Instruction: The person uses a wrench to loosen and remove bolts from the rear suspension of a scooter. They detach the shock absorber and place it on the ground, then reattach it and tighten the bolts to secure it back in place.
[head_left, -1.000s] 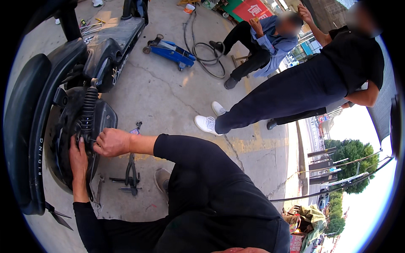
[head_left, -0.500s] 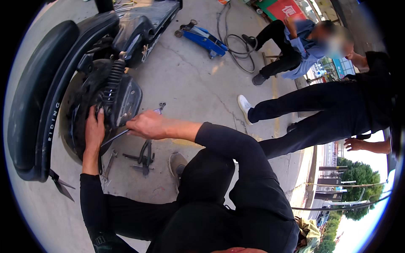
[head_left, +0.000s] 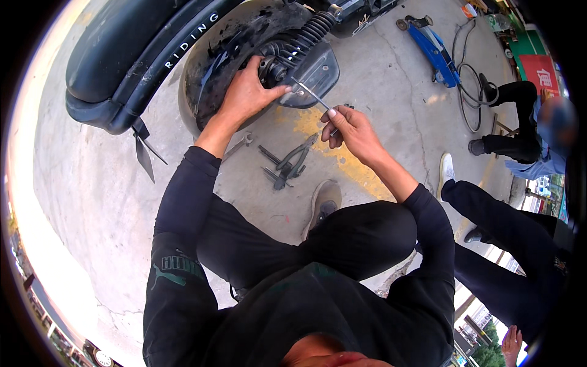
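My left hand (head_left: 247, 95) lies against the dark greasy hub (head_left: 274, 70) of the scooter's wheel, at the lower end of the coil-spring shock absorber (head_left: 310, 37). Its thumb and forefinger are spread apart around that spot. In my closed right hand (head_left: 351, 129) is a screwdriver (head_left: 313, 95) with a slim metal shaft; my fingers hide its handle. The shaft points up and left, its tip in front of the black metal plate (head_left: 318, 70) beside the shock absorber. A long black padded seat (head_left: 140, 49) juts out at the upper left.
On the concrete below the wheel lie a black-armed puller (head_left: 284, 168) and a wrench (head_left: 238, 145). A blue floor jack (head_left: 431, 52) and a hose (head_left: 471, 98) are at the upper right. One person (head_left: 526, 128) sits there; another (head_left: 507, 244) stands nearer, at right.
The view has swung, so the scooter sits farther right and higher. My right hand has turned the screwdriver's shaft from down-left to up-left, toward the hub. My left thumb has spread from the forefinger.
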Available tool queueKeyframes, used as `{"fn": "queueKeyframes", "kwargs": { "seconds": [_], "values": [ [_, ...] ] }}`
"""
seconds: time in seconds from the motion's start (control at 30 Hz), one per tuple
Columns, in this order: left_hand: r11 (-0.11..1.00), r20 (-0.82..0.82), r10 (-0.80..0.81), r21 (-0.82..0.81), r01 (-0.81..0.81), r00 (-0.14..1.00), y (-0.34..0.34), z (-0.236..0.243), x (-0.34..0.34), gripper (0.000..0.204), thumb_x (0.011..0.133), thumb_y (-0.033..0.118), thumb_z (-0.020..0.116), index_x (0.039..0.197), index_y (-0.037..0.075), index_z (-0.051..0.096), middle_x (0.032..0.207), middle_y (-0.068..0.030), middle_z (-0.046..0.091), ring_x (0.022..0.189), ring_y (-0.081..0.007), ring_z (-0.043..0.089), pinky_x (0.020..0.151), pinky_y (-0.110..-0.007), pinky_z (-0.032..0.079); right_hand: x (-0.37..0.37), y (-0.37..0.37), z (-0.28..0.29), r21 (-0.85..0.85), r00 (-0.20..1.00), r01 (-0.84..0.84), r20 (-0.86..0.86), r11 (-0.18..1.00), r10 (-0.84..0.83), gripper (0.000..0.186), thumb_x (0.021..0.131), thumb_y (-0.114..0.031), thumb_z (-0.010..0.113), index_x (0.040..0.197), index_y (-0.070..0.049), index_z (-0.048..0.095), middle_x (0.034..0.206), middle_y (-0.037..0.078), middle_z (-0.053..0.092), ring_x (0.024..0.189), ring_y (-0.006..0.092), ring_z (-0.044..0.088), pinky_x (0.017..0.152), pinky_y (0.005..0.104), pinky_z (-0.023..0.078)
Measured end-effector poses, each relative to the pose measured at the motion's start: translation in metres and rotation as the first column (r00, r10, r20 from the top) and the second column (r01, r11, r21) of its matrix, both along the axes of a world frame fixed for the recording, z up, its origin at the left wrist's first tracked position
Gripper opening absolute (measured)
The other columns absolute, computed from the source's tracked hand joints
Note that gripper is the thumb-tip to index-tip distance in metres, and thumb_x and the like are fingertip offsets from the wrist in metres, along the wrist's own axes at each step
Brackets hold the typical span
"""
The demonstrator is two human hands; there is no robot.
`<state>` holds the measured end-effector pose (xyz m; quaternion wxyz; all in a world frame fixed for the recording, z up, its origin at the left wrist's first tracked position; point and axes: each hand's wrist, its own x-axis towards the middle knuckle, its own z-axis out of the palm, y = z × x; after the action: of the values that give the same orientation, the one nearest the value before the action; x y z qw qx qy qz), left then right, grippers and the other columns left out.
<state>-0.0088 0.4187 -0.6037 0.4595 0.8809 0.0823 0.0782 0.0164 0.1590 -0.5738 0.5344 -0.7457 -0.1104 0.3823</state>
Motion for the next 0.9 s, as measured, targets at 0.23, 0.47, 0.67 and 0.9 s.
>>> {"fn": "queueKeyframes", "kwargs": {
  "seconds": [0.23, 0.47, 0.67, 0.9],
  "values": [
    [0.999, 0.043, 0.028, 0.028, -0.029, 0.999, -0.005, -0.007, 0.004, 0.077, 0.066, 0.039, 0.087, 0.122, -0.002, 0.054, 0.106, -0.0240, 0.068, 0.100, -0.0352, 0.067, 0.089, -0.039, 0.051, 0.001, 0.007, -0.003, -0.018, 1.000, 0.001, 0.000, 1.000, -0.001, 0.036, 0.106, -0.033, 0.043, 0.101, -0.001, 0.059, 0.073, 0.004, 0.065, 0.058, 0.0079, 0.058, 0.055, 0.0217, 0.046],
    [1.000, 0.033, 0.026, 0.017, -0.026, 0.999, 0.001, -0.008, 0.000, 0.076, 0.066, 0.037, 0.087, 0.122, -0.003, 0.054, 0.106, -0.0242, 0.068, 0.099, -0.0355, 0.068, 0.088, -0.039, 0.052, -0.007, 0.018, 0.001, -0.168, 0.950, -0.121, 0.266, 0.978, 0.163, 0.033, 0.104, -0.027, 0.046, 0.094, 0.002, 0.059, 0.072, 0.008, 0.068, 0.058, 0.0113, 0.061, 0.056, 0.0270, 0.049],
    [0.997, -0.001, 0.043, 0.071, -0.043, 0.999, 0.004, -0.001, -0.001, 0.075, 0.068, 0.034, 0.085, 0.123, -0.003, 0.052, 0.108, -0.0261, 0.067, 0.103, -0.0372, 0.066, 0.088, -0.041, 0.051, -0.009, 0.028, 0.015, -0.138, 0.950, -0.118, 0.273, 0.983, 0.152, 0.030, 0.102, -0.022, 0.046, 0.094, 0.004, 0.061, 0.070, 0.009, 0.069, 0.059, 0.0141, 0.064, 0.058, 0.0311, 0.052],
    [0.998, 0.046, 0.057, 0.005, -0.057, 0.997, -0.003, -0.008, 0.002, 0.063, 0.073, 0.020, 0.082, 0.123, -0.003, 0.052, 0.108, -0.0238, 0.067, 0.103, -0.0351, 0.066, 0.089, -0.040, 0.050, 0.011, 0.022, 0.000, 0.204, 0.929, 0.098, -0.371, 0.974, -0.015, 0.034, 0.103, -0.027, 0.043, 0.099, 0.003, 0.058, 0.072, 0.013, 0.066, 0.062, 0.0214, 0.063, 0.055, 0.0321, 0.052]
  ]
}}
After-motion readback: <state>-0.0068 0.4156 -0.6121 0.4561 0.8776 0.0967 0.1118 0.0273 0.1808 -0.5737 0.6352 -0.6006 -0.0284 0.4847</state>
